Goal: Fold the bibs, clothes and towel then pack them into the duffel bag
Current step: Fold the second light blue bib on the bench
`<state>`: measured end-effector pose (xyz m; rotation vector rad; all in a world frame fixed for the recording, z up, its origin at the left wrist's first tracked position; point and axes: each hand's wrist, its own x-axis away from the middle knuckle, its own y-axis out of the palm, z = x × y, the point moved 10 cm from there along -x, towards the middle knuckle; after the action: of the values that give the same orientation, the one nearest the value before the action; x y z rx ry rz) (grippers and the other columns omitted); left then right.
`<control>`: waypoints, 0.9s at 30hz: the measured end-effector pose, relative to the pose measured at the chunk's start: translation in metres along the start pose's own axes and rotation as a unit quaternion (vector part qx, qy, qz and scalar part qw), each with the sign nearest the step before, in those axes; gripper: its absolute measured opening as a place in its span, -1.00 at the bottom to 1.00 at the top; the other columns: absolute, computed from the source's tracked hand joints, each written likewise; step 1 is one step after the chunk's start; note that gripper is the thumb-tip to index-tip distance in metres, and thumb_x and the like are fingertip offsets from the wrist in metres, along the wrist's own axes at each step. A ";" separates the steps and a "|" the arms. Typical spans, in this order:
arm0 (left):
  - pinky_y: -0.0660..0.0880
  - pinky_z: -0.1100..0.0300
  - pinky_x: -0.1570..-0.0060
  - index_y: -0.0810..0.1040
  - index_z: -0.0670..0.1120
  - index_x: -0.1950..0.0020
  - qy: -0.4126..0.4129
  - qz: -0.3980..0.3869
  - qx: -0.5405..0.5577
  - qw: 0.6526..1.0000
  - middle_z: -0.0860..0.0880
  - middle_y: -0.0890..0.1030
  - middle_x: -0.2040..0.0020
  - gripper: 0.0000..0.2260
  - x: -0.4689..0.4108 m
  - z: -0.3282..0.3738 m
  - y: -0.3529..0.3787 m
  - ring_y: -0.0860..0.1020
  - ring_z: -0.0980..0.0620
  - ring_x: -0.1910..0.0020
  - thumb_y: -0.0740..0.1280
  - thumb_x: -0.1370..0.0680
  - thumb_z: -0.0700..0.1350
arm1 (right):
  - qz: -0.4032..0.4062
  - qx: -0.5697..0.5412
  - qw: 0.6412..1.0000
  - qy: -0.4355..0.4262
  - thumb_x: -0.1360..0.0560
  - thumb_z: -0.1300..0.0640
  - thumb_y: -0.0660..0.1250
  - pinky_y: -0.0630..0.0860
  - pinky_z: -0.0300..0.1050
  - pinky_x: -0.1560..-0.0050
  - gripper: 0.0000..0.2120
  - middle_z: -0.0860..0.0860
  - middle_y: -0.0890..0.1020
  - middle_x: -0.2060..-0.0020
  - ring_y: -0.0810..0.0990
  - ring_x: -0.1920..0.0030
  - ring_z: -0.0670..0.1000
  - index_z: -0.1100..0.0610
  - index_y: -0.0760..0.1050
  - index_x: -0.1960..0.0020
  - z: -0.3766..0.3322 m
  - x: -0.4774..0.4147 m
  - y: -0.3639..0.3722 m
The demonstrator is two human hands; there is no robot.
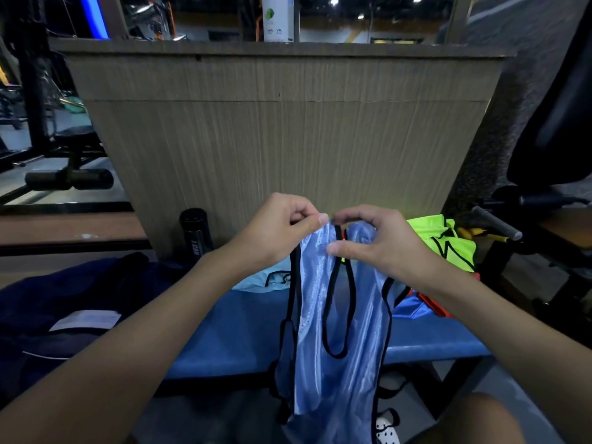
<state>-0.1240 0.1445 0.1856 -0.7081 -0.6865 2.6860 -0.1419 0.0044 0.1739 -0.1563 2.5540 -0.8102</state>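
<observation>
A blue bib (pixel 339 331), shiny with black edges, hangs straight down in front of the bench (pixel 243 331), held up by its top straps. A yellow-green bib (pixel 448 241) lies crumpled at the right end (an orange one (pixel 432 307) peeks out near it). The dark blue duffel bag (pixel 64 299) slumps on the left, with a pale blue cloth (pixel 266 280) beside it.
</observation>
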 end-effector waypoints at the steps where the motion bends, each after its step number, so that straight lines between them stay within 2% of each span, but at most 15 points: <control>1: 0.29 0.11 0.31 0.63 -0.19 0.14 0.003 -0.003 -0.003 1.000 -0.32 0.47 0.39 -0.80 -0.001 0.003 0.001 0.32 -0.02 0.38 0.38 -0.60 -0.09 | -0.016 0.012 1.000 0.002 -0.25 -0.18 0.54 0.41 -0.47 -0.11 -0.50 -0.20 0.66 0.02 0.58 -0.04 -0.31 0.01 0.61 -0.11 0.001 0.000 0.004; 3: 0.24 0.13 0.36 0.62 -0.20 0.14 0.002 -0.007 0.000 1.000 -0.24 0.39 0.45 -0.79 -0.001 0.005 0.002 0.27 -0.02 0.41 0.37 -0.60 -0.09 | -0.027 0.040 0.999 0.007 -0.36 -0.06 0.54 0.46 -0.36 0.02 -0.71 -0.12 0.68 0.15 0.57 0.14 -0.28 0.05 0.64 -0.01 0.003 0.000 0.008; 5: 0.22 0.13 0.37 0.62 -0.21 0.14 -0.006 -0.007 0.005 1.000 -0.19 0.36 0.45 -0.76 -0.001 0.001 -0.001 0.26 -0.02 0.42 0.36 -0.61 -0.06 | -0.011 0.053 0.999 0.006 -0.46 0.07 0.48 0.44 -0.16 0.19 -0.89 0.07 0.65 0.25 0.48 0.33 -0.17 0.10 0.63 0.13 0.005 -0.001 0.003; 7: 0.31 0.08 0.30 0.63 -0.17 0.13 -0.013 -0.003 0.006 1.000 -0.35 0.47 0.37 -0.73 0.000 -0.009 -0.007 0.35 -0.03 0.36 0.36 -0.58 0.03 | 0.016 0.066 0.998 0.004 -0.50 0.10 0.44 0.42 -0.15 0.23 -0.89 0.08 0.64 0.29 0.45 0.36 -0.15 0.11 0.60 0.17 0.008 -0.002 -0.006; 9: 0.37 0.05 0.25 0.63 -0.13 0.14 -0.025 0.002 -0.008 1.000 -0.39 0.55 0.29 -0.73 0.002 -0.019 -0.011 0.41 -0.03 0.33 0.34 -0.57 0.06 | 0.032 0.072 0.997 0.003 -0.50 0.08 0.43 0.43 -0.17 0.22 -0.88 -0.01 0.62 0.31 0.47 0.34 -0.15 0.09 0.58 0.17 0.008 -0.004 -0.014; 13: 0.40 0.10 0.28 0.61 -0.15 0.08 -0.029 0.012 0.007 0.999 -0.10 0.50 0.38 -0.78 0.008 -0.017 -0.005 0.41 0.06 0.37 0.38 -0.58 0.01 | 0.038 0.066 0.997 0.001 -0.50 0.09 0.43 0.41 -0.22 0.29 -0.88 -0.06 0.57 0.37 0.44 0.38 -0.16 0.10 0.58 0.18 0.004 -0.007 -0.014; 15: 0.51 0.23 0.19 0.58 -0.08 -0.07 -0.040 -0.009 0.015 0.999 -0.04 0.63 0.22 -0.74 0.011 -0.014 0.008 0.53 0.14 0.29 0.51 -0.47 -0.02 | 0.044 0.065 0.997 -0.008 -0.50 0.12 0.43 0.38 -0.32 0.30 -0.89 -0.11 0.55 0.39 0.44 0.39 -0.19 0.12 0.58 0.19 -0.001 -0.009 -0.014; 17: 0.52 0.25 0.22 0.55 -0.08 -0.08 -0.040 -0.030 -0.012 0.999 -0.06 0.65 0.11 -0.69 0.014 -0.015 0.018 0.56 0.15 0.25 0.56 -0.42 -0.10 | 0.050 0.068 0.996 -0.010 -0.50 0.14 0.42 0.38 -0.36 0.29 -0.90 -0.12 0.56 0.38 0.46 0.38 -0.21 0.12 0.59 0.19 -0.004 -0.010 -0.016; 20: 0.56 0.01 0.14 0.56 -0.14 0.02 -0.041 -0.035 -0.010 0.999 -0.10 0.67 0.19 -0.83 0.015 -0.018 0.020 0.57 0.08 0.27 0.50 -0.47 -0.21 | 0.057 0.062 0.996 -0.001 -0.50 0.16 0.42 0.32 -0.41 0.37 -0.88 -0.21 0.52 0.48 0.44 0.46 -0.22 0.14 0.57 0.20 -0.001 -0.009 -0.022; 21: 0.57 -0.02 0.11 0.57 -0.14 0.04 -0.047 -0.033 -0.006 0.998 -0.07 0.67 0.22 -0.88 0.014 -0.021 0.019 0.59 0.07 0.27 0.48 -0.49 -0.23 | 0.059 0.065 0.996 0.004 -0.50 0.15 0.42 0.31 -0.41 0.39 -0.87 -0.24 0.51 0.50 0.44 0.47 -0.22 0.13 0.57 0.21 0.001 -0.009 -0.024; 23: 0.54 0.06 0.17 0.58 -0.09 0.05 -0.049 -0.016 -0.002 0.999 0.00 0.67 0.27 -0.91 0.012 -0.024 0.013 0.59 0.05 0.31 0.43 -0.53 -0.25 | 0.072 0.086 0.994 0.015 -0.50 0.12 0.43 0.28 -0.39 0.37 -0.85 -0.21 0.50 0.51 0.44 0.45 -0.23 0.12 0.56 0.23 0.006 -0.008 -0.031; 25: 0.42 0.23 0.31 0.54 -0.02 0.03 -0.041 0.014 0.009 0.999 0.02 0.63 0.33 -0.86 0.008 -0.020 0.004 0.48 0.05 0.39 0.38 -0.56 -0.27 | 0.088 0.107 0.990 0.028 -0.50 0.09 0.43 0.25 -0.35 0.34 -0.83 -0.16 0.46 0.49 0.41 0.42 -0.21 0.12 0.55 0.23 0.012 -0.007 -0.037; 27: 0.34 0.28 0.38 0.47 -0.02 0.02 -0.030 0.028 0.035 0.999 -0.11 0.55 0.34 -0.83 0.005 -0.015 -0.001 0.36 -0.01 0.40 0.32 -0.59 -0.30 | 0.092 0.121 0.987 0.044 -0.51 0.05 0.43 0.26 -0.29 0.30 -0.80 -0.14 0.48 0.43 0.38 0.34 -0.19 0.13 0.55 0.22 0.018 -0.006 -0.040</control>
<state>-0.1203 0.1528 0.1728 -0.6398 -0.5914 2.7774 -0.1294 -0.0360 0.1863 0.1928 2.4771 -1.0647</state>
